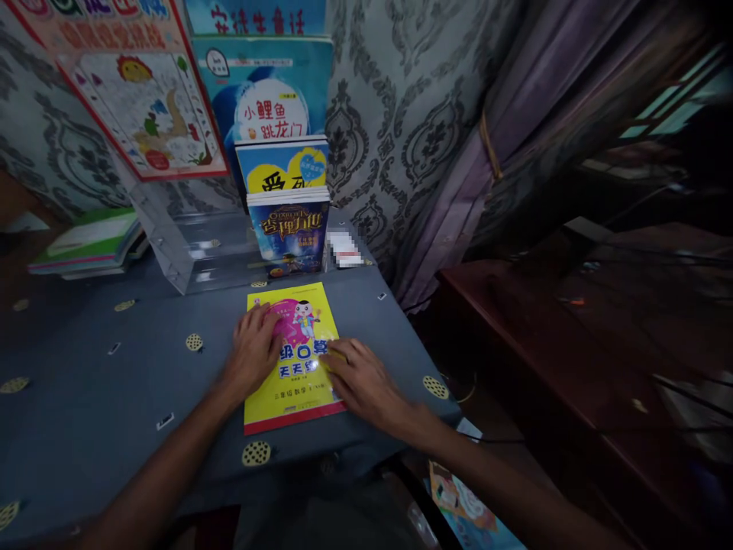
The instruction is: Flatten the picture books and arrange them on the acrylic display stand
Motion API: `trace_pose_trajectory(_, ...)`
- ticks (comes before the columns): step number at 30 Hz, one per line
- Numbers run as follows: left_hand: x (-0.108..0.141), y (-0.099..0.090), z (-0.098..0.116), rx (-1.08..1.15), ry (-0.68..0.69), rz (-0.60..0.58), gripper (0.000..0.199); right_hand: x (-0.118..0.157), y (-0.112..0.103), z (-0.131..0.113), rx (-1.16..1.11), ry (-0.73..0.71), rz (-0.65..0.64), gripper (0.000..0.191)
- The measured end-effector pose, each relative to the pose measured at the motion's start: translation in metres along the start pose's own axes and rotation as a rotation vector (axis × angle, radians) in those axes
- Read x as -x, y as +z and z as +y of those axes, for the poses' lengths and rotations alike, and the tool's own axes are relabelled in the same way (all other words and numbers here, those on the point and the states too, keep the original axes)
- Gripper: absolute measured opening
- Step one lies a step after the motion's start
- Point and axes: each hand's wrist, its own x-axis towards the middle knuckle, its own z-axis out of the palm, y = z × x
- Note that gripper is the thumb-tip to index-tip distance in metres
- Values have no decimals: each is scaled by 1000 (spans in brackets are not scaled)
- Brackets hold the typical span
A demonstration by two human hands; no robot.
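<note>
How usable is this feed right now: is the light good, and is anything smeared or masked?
Head view: dim overall, darkest toward the right; head view: the yellow book is fairly crisp, its large print legible where the hands leave it uncovered; head view: the dark red table at right is smeared by blur; head view: pixelation masks part of the white card.

Yellow book (301, 363): cover title reads "级口算 / 天天练", start covered. Dark-blue book (294, 238): "查理九世". Teal book (272, 92): "小鲤鱼跳龙门". Topmost blue book (257, 17): "安徒生童话". Yellow-and-white book (280, 169): "爱" legible, remainder unclear.
</note>
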Motion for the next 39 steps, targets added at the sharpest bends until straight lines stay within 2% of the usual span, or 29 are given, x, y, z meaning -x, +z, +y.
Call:
trace_pose_trajectory(6, 2, -3, -9, 120, -109, 12, 39, -18, 11, 17, -24, 100, 22, 29)
trace_pose_trajectory(9, -4, -10, -17, 173, -122, 8, 35, -22, 11, 14, -100, 136, 10, 26)
trace_pose_trajectory(12, -16, -18, -31, 249, -117, -32, 37, -22, 11, 0, -211, 163, 2, 21)
trace_pose_trajectory(16, -36, -26, -45, 257, -61, -167, 41, -19, 20, -29, -401, 62, -49, 22)
trace_pose_trajectory(18, -44, -29, -43, 161, -14, -208, 41, -21, 24, -39, -499, -31, -110, 24)
trace_pose_trajectory(20, -48, -28, -33, 59, 32, -229, 38, -27, 24, -41, -593, -69, -118, 21)
trace_pose_trajectory(22, -49, -24, -18, -12, 80, -219, 35, -39, 21, -32, -688, 12, -22, 19)
trace_pose_trajectory(23, -48, -21, -9, -41, 107, -208, 33, -47, 19, -23, -736, 97, 51, 19)
trace_pose_trajectory(25, -47, -14, 11, -96, 161, -207, 31, -67, 16, 2, -875, 271, 241, 20)
trace_pose_trajectory(28, -45, -6, 38, -224, 178, -241, 28, -96, 17, 44, -1054, 420, 399, 18)
trace_pose_trajectory(32, -45, -2, 60, -421, 120, -271, 31, -113, 29, 79, -1088, 531, 484, 17)
trace_pose_trajectory(35, -45, -2, 64, -471, 109, -283, 29, -109, 37, 87, -1059, 520, 472, 16)
trace_pose_trajectory(39, -45, -2, 68, -507, 95, -311, 25, -103, 37, 89, -993, 457, 406, 19)
